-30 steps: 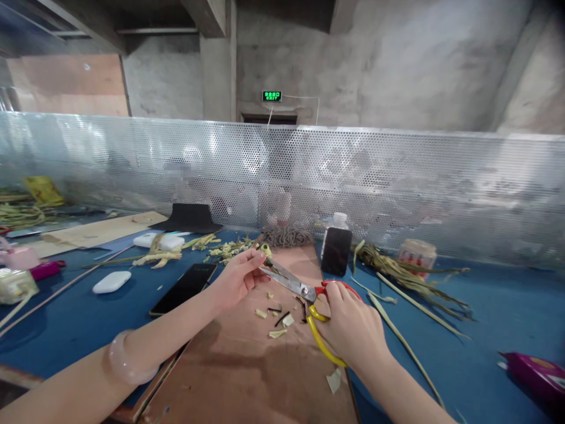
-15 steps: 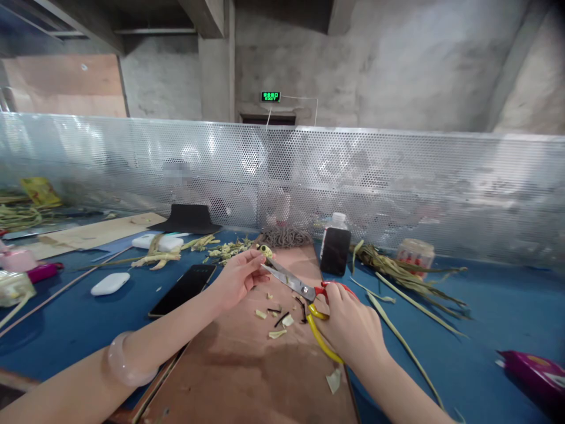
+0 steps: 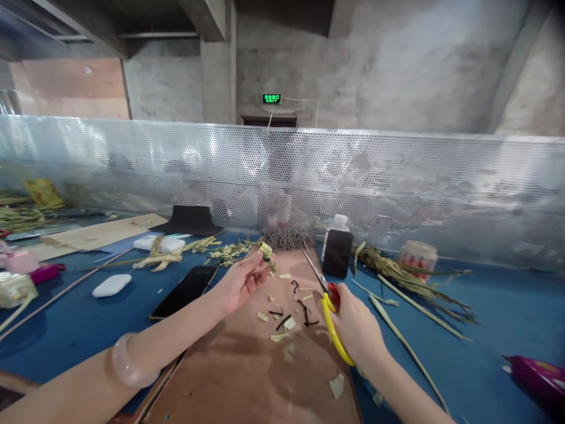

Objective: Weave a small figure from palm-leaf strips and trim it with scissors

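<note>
A small pale green woven piece [image 3: 266,252] is pinched in the fingertips of my left hand [image 3: 243,282], above the brown board [image 3: 247,377]. My right hand [image 3: 356,324] is wrapped round the red and yellow handles of the scissors [image 3: 332,318]. Their blades point up and away to the left, apart from the woven piece. On the board between and below my hands lie pale scraps [image 3: 279,337] and short dark strips [image 3: 306,312].
A dark phone [image 3: 184,292] and a white case [image 3: 112,285] lie left of the board. Beyond it stand a bottle and a black phone [image 3: 337,253]. Dried leaves [image 3: 392,271] and a jar [image 3: 417,259] are at right. A perforated metal screen [image 3: 282,171] crosses behind.
The scissors have swung away from my left hand to the right, and their blades now point more forward. More of the woven piece shows, tilted differently in my left fingers.
</note>
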Available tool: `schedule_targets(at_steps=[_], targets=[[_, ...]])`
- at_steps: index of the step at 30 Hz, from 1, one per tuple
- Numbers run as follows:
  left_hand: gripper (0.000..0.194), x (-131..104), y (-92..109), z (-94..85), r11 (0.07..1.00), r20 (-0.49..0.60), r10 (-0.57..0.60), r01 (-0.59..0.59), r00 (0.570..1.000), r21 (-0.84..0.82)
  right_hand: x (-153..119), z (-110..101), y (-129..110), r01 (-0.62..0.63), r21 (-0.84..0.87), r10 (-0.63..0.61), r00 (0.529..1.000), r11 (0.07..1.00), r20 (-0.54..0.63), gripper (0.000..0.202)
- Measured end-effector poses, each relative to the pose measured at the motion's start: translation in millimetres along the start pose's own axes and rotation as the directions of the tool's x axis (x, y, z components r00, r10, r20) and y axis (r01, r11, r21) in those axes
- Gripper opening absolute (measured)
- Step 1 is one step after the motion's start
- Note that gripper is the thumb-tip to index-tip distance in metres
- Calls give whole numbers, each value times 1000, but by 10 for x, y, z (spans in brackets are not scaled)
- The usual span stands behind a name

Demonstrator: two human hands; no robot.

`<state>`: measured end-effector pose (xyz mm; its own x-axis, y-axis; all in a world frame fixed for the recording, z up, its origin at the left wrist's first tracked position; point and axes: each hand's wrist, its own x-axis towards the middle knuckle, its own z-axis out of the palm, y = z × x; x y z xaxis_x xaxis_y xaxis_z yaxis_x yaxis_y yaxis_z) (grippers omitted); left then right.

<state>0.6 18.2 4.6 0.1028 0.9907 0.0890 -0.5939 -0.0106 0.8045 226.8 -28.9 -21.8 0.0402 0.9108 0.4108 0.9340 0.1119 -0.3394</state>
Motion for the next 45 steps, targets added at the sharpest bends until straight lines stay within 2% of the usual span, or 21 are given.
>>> schedule_targets(at_steps=[4, 7, 9, 14, 19, 23, 32, 34, 37, 41, 45], targets=[[12, -51, 2, 55, 999, -5, -43, 42, 999, -24, -4, -12, -34, -31, 19, 30, 999, 999, 24, 10], [4, -89, 13, 74, 997, 40, -72, 73, 997, -23, -11, 1, -39, -24, 32, 23, 999, 999, 28, 10], [13, -106, 16, 75, 998, 88, -67, 67, 994, 4, -12, 22, -29, -7, 43, 6, 1000, 999, 18, 10], [26, -153, 0, 99, 992, 186, 23, -46, 982, 121, -8, 63, -12, 8, 73, -10, 999, 997, 36, 9], [28, -217, -5, 152, 970, 186, 78, -118, 979, 213, 0, 76, -29, -25, 75, 20, 997, 997, 77, 9], [27, -205, -22, 127, 958, 202, 108, -156, 973, 241, -3, 84, -32, -15, 101, 7, 996, 995, 88, 13], [26, -237, -28, 156, 912, 215, 157, -225, 964, 344, -17, 84, -28, 11, 115, -20, 997, 993, 73, 14], [24, -248, -28, 163, 911, 233, 162, -236, 959, 338, -21, 76, -34, 22, 121, -29, 998, 992, 54, 13], [18, -248, -30, 148, 932, 315, 144, -235, 938, 277, -24, 69, -35, 40, 132, -42, 999, 990, 15, 12], [20, -244, -12, 126, 978, 385, 87, -153, 919, 144, -35, 61, -29, 47, 192, -42, 999, 980, -34, 10], [22, -247, 32, 123, 990, 411, 90, -126, 907, 62, -77, 36, -40, 151, 290, -116, 984, 945, -134, 13]])
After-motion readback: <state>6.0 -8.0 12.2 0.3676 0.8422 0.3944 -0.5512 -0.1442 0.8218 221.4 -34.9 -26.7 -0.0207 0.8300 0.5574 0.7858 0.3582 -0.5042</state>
